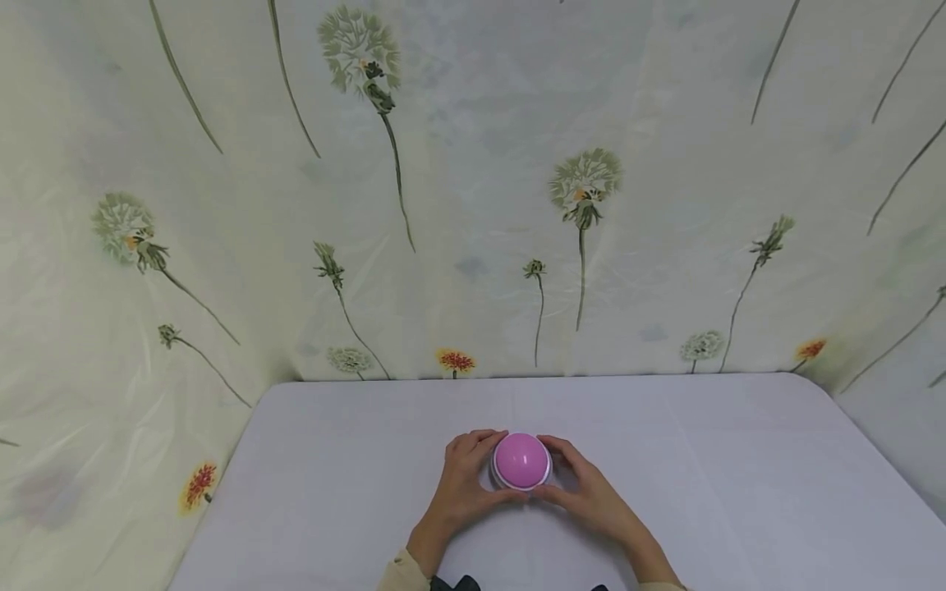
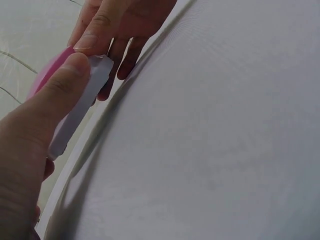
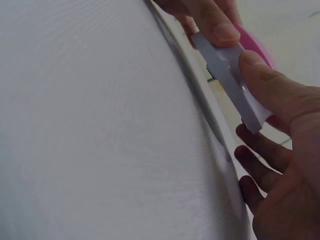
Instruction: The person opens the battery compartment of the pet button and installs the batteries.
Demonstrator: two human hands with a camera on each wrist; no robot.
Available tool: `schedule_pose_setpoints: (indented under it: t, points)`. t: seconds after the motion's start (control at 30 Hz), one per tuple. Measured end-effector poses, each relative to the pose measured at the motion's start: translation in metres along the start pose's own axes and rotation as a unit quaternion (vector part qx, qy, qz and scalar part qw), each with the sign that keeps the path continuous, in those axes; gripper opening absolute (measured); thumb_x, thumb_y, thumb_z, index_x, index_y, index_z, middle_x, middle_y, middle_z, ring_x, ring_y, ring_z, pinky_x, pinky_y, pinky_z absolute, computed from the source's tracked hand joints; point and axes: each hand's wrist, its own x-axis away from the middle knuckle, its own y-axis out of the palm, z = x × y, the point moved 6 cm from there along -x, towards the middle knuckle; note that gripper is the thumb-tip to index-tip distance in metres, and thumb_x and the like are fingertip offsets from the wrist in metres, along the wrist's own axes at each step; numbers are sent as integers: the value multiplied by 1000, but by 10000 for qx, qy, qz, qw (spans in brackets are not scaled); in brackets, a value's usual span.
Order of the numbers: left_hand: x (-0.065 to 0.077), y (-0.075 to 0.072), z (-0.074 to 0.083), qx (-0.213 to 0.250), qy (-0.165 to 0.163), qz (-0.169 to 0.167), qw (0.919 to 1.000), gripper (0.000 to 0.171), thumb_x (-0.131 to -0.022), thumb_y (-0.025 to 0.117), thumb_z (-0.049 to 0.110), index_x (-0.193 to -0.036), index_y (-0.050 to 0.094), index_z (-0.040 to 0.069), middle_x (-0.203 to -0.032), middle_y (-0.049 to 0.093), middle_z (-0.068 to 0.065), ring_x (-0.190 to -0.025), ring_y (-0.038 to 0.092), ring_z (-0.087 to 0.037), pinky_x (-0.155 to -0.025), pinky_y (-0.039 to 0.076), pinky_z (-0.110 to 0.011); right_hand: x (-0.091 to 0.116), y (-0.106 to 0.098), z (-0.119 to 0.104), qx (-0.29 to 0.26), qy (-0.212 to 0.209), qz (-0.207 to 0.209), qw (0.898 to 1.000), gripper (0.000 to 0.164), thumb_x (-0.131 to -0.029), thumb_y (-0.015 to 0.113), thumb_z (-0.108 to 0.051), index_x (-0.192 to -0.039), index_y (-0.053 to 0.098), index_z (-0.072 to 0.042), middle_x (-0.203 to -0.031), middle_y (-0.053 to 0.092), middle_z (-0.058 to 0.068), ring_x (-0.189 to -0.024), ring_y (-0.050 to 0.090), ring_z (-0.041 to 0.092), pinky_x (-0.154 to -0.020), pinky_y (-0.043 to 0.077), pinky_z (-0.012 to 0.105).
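A round push button with a glossy pink dome and a white base is between the two hands in the head view. From the left side, the left hand grips it, thumb at the near rim and fingers round the far side. On the right, the right hand holds it the same way, with both thumb tips close together at the near edge. Both wrist views show the button's base edge-on, slightly above the cloth, with the left thumb and right thumb pressed on its side.
A white cloth covers the table, whose rounded far corners show. Behind and beside it hangs a pale curtain printed with dandelions and orange flowers. Dark objects peek in at the bottom edge between the forearms.
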Motion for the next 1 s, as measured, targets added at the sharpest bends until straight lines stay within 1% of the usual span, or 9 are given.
schedule_pose_setpoints:
  t: [0.13, 0.23, 0.37, 0.47, 0.5, 0.67, 0.8, 0.9, 1.0]
  points:
    - [0, 2, -1, -139, -61, -106, 9998, 82, -62, 78, 61, -129, 56, 18, -121, 58, 6, -115, 51, -10, -103, 33, -45, 0, 2, 1, 88, -27, -13, 10000, 69, -77, 74, -42, -136, 45, -23, -135, 53, -6, -132, 44, 19, -112, 29, 18]
    - [0, 3, -1, -218, -101, -170, 9996, 81, -63, 77, 63, -128, 57, 18, -119, 59, 5, -114, 53, -10, -103, 33, -46, -1, 2, 0, 210, -225, -3, 9995, 66, -78, 73, -41, -135, 47, -21, -134, 54, -5, -130, 46, 20, -110, 29, 15]
    - [1, 3, 0, -361, -195, -306, 9987, 80, -64, 76, 63, -127, 57, 18, -118, 59, 5, -113, 53, -10, -104, 32, -48, -1, 1, -4, 357, -450, 60, 9983, 62, -79, 75, -31, -133, 50, -16, -130, 56, -2, -126, 50, 22, -109, 33, 16]
    - [2, 3, 0, -459, -251, -411, 9978, 80, -64, 75, 64, -128, 57, 18, -118, 59, 5, -113, 54, -10, -104, 32, -49, -1, 2, -4, 438, -473, 23, 9979, 60, -79, 75, -29, -132, 51, -14, -129, 56, -1, -125, 50, 22, -108, 37, 23]
    - [2, 3, -1, -468, -263, -437, 9976, 80, -65, 75, 64, -128, 57, 18, -118, 59, 5, -113, 54, -10, -104, 33, -49, -1, 2, -1, 458, -468, 0, 9979, 60, -80, 74, -32, -133, 51, -16, -129, 56, -3, -125, 50, 20, -108, 38, 24]
    - [0, 6, -2, -491, -283, -480, 9972, 79, -67, 71, 67, -127, 57, 19, -120, 58, 4, -114, 50, -13, -103, 36, -45, -3, 0, -2, 730, -467, 16, 9962, 61, -80, 72, -38, -133, 53, -13, -131, 55, -4, -125, 51, 18, -105, 42, 41]
    - [-1, 8, -4, -556, -314, -527, 9966, 83, -67, 70, 69, -131, 55, 17, -122, 57, 2, -116, 49, -16, -103, 37, -45, -4, -1, -1, 805, -424, 0, 9958, 63, -80, 72, -40, -134, 53, -12, -132, 54, -4, -126, 50, 19, -105, 41, 45]
    - [0, 9, -3, -356, -528, -826, 9945, 95, -67, 69, 70, -140, 45, 13, -131, 54, -2, -123, 47, -20, -107, 34, -47, -4, -2, -1, 873, -399, -20, 9954, 63, -81, 72, -39, -134, 52, -12, -133, 54, -3, -127, 50, 19, -105, 40, 44]
    - [1, 7, -1, -116, -810, -1190, 9895, 106, -67, 68, 70, -147, 33, 9, -141, 47, -8, -130, 43, -24, -111, 31, -49, -4, -6, 1, 834, -318, -17, 9960, 62, -83, 70, -38, -136, 50, -13, -134, 54, -3, -128, 49, 20, -106, 39, 43]
